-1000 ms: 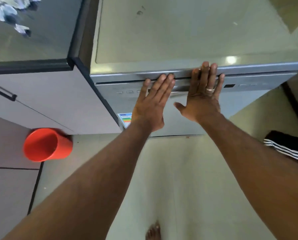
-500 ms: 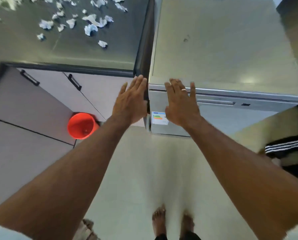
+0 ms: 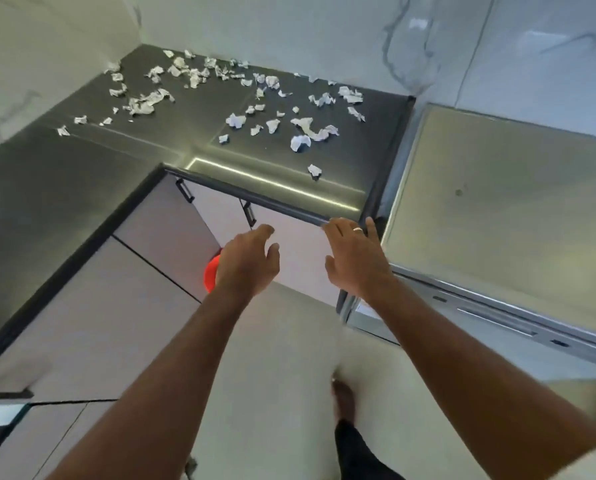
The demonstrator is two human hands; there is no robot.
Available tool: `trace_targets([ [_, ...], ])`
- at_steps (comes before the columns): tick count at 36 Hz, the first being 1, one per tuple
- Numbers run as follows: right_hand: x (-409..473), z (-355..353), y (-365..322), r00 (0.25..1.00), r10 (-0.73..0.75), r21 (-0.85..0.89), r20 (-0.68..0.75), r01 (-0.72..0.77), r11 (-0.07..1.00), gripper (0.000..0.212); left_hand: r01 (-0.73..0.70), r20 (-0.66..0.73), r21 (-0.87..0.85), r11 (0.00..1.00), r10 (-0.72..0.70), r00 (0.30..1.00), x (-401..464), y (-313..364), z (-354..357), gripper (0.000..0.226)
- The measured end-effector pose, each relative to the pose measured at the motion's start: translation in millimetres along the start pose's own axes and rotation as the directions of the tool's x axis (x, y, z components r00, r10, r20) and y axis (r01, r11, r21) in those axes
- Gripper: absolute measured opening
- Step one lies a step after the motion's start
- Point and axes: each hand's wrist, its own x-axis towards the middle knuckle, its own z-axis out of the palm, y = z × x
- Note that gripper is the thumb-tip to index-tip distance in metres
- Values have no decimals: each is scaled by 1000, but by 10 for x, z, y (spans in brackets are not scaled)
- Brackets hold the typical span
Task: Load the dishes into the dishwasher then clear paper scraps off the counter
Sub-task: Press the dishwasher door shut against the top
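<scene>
Torn paper scraps (image 3: pixel 303 129) are lying scattered across the dark counter (image 3: pixel 82 174), left of the dishwasher (image 3: pixel 497 209), whose door is sitting closed. Both the left hand (image 3: pixel 246 263) and right hand (image 3: pixel 357 259) are hovering with loose, empty fingers. The left hand is hiding most of an orange bucket (image 3: pixel 210 277), so its contents cannot be made out.

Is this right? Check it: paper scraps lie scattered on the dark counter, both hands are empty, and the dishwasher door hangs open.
One thing is wrong: the head view shows the dishwasher door closed. The paper scraps do lie scattered on the dark counter, and the left hand and right hand are empty.
</scene>
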Motion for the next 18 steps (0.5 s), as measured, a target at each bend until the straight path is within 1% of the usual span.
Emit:
trace_targets([
  [3, 205, -68, -15, 1000, -27, 29, -10, 27, 999, 60, 49, -15, -10, 999, -49, 999, 113, 50, -125, 34],
  [9, 608, -12, 84, 994, -108, 43, 8, 107, 993, 59, 84, -72, -71, 994, -89, 993, 459, 145, -188, 30],
  [13, 876, 26, 92, 990, -123, 44, 63, 121, 992, 60, 72, -90, -98, 993, -81, 993, 676, 159, -178, 26],
  [18, 1234, 73, 132, 993, -111, 33, 35, 110, 993, 62, 13, -78, -95, 995, -20, 997, 1120, 142, -145, 19],
])
